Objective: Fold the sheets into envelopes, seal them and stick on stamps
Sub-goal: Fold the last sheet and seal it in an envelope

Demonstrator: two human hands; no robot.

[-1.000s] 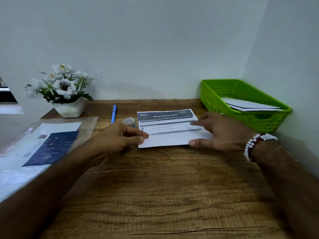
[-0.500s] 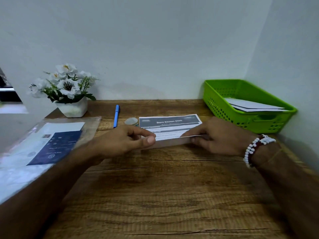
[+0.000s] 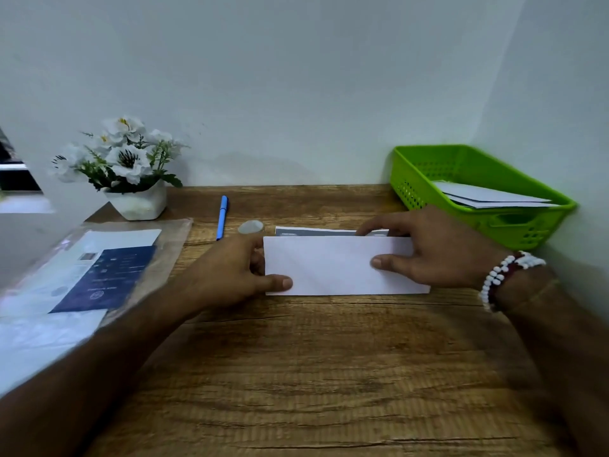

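A sheet (image 3: 333, 265) lies on the wooden desk (image 3: 313, 374), its near part folded over so the blank white back faces up. A strip of its printed dark header (image 3: 313, 231) shows along the far edge. My left hand (image 3: 227, 272) pinches the sheet's left end, thumb on top near the front corner. My right hand (image 3: 441, 245) holds the right end, thumb pressing the white flap and the fingers reaching its far edge. A small round roll (image 3: 251, 226) sits just beyond my left hand.
A blue pen (image 3: 222, 217) lies left of the roll. A green basket (image 3: 405, 179) at the back right holds white envelopes (image 3: 487, 196). A pot of white flowers (image 3: 138, 201) stands at the back left. A clear plastic sleeve with papers (image 3: 99, 272) covers the desk's left side.
Both hands have lifted the sheet's near edge and folded it away from me over the printed side. The white back now covers most of the print.
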